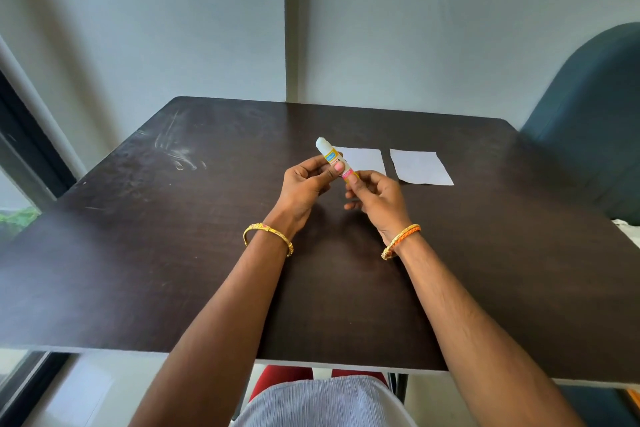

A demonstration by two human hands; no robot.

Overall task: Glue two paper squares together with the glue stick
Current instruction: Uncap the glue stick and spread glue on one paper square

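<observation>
Nearest the viewer, two bare forearms reach over a dark, matte wood-grain surface (138,270), scuffed with pale swirls at its far left. A thin gold bangle (267,236) rings the left wrist; a braided orange and gold band (401,239) rings the right. Raised above the surface, the left hand (304,184) closes its grip round the middle of a slim cylindrical glue stick (334,159), thumb pressed on its yellow label. The right hand (377,198) pinches the stick's pink lower end. Its rounded white cap points up and away. Just beyond, two flat white paper squares (420,166) lie side by side, slightly apart.
</observation>
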